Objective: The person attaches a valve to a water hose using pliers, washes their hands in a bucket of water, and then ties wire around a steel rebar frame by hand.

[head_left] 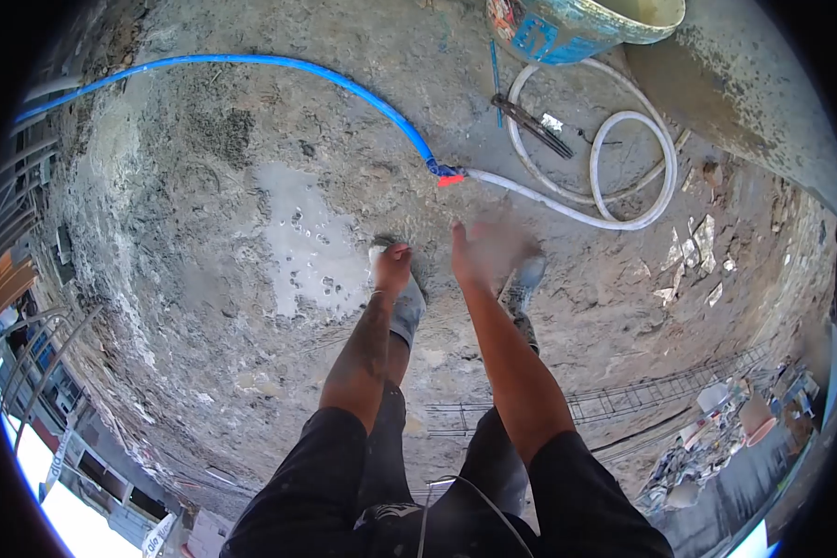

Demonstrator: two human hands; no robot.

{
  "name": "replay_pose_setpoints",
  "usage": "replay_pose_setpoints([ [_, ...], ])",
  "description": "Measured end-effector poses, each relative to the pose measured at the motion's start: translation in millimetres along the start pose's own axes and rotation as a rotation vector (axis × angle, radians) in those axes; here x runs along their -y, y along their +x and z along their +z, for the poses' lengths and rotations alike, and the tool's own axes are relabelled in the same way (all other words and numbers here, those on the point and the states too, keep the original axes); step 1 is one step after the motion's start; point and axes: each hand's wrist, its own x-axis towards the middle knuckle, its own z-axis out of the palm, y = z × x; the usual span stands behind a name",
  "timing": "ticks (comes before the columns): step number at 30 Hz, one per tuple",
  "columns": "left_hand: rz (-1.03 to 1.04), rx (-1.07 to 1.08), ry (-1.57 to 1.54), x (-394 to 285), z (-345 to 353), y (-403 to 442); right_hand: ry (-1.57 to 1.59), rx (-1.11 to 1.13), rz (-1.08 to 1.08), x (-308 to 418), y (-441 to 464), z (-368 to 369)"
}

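Note:
My left hand [393, 268] is in front of me over my boot, its fingers curled inward; whether anything is inside them is hidden. To its right, my right hand [485, 253] is raised above the ground with the thumb apart from the other fingers, which are blurred, and nothing shows in it. Beyond both hands, a blue hose [344, 82] meets a white hose [549, 203] at a joint with a red valve handle [450, 180]. Neither hand touches the hoses. A wet, pale patch [312, 246] lies on the ground left of my left hand.
A blue tub [553, 39] stands at the top beside the coiled white hose. Metal tools [539, 128] lie inside the coil. Steel reinforcement [614, 400] and a rubble pile [707, 437] are at the lower right. Bent rebar [51, 349] sticks out at the left.

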Motion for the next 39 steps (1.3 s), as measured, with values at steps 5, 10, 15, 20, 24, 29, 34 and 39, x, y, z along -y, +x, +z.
replay_pose_setpoints([
  [5,-0.027,-0.051,0.274,-32.7,-60.8,-17.7,0.347,0.067,0.412,-67.1,45.3,136.4],
  [10,-0.034,0.003,0.133,-8.8,-79.3,-6.5,0.882,0.120,0.588,-34.0,88.2,154.0],
  [15,-0.098,0.062,0.062,-1.9,-86.3,-29.2,0.320,-0.047,0.214,-28.0,137.7,133.7],
  [20,0.100,0.103,0.186,44.6,-96.7,-53.7,0.215,-0.208,-0.039,51.5,192.1,70.4],
  [24,0.031,0.059,0.132,-6.2,-136.3,-51.7,-0.013,-0.041,0.032,89.4,323.9,46.6],
  [29,-0.046,0.025,0.111,-21.1,-150.9,-23.4,0.546,-0.007,0.478,152.8,337.9,43.3],
  [34,0.017,0.026,0.065,-40.7,-135.7,-3.3,0.842,-0.400,0.559,140.7,348.1,113.3],
  [39,-0.146,0.067,-0.005,-77.6,-111.0,17.4,0.852,-0.325,0.350,118.7,354.0,135.2],
])
